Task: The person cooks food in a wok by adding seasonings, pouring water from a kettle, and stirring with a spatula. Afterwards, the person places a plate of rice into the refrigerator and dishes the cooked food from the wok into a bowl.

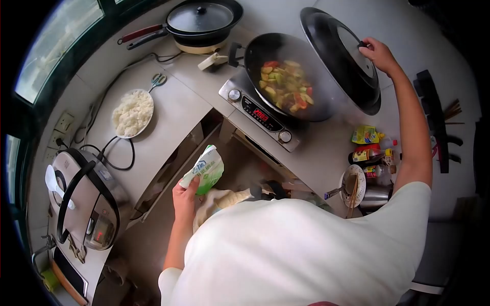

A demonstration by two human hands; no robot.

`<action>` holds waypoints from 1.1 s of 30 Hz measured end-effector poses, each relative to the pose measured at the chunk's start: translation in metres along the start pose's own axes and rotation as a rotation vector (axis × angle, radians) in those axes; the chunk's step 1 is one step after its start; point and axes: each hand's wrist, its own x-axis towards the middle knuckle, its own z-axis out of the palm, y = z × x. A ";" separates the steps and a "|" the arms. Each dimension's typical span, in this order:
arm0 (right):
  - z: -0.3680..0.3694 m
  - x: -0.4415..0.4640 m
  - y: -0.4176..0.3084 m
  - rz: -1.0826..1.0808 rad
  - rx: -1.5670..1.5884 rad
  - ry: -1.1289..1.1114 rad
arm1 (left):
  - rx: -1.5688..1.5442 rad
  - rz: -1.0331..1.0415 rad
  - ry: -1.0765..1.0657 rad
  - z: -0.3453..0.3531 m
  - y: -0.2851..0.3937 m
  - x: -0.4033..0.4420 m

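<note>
My right hand [376, 55] grips the knob of a large dark lid [341, 60], tilted up beside the wok's right side. Steam rises from the black wok [319, 109], where chopped green, yellow and red vegetables [286, 85] lie. The wok stands on an induction cooker [263, 113] with a lit red display. Low in front of my body, my left hand [186, 194] is closed on a green and white packet [206, 171], away from the wok.
A plate of white rice [132, 113] and scissors [158, 80] lie on the left counter, near a rice cooker [92, 199]. A lidded pan [201, 23] stands at the back. Bottles [371, 155] and a bowl [352, 186] are at right; a knife rack [434, 117] is beyond.
</note>
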 end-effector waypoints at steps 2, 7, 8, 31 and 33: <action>0.003 -0.004 -0.008 -0.016 -0.048 0.010 | 0.018 -0.003 -0.004 -0.001 0.002 0.003; 0.045 0.007 -0.056 -0.143 -0.143 -0.003 | -0.020 -0.042 0.028 -0.020 -0.008 0.007; 0.057 0.012 -0.070 -0.154 -0.134 -0.001 | -0.027 -0.033 0.041 -0.023 -0.008 0.007; 0.201 0.193 -0.257 -0.288 -0.184 0.061 | 0.086 0.042 0.044 -0.090 0.037 0.028; 0.175 0.148 -0.266 -0.420 0.095 -0.062 | -0.001 -0.014 -0.040 -0.074 0.050 0.041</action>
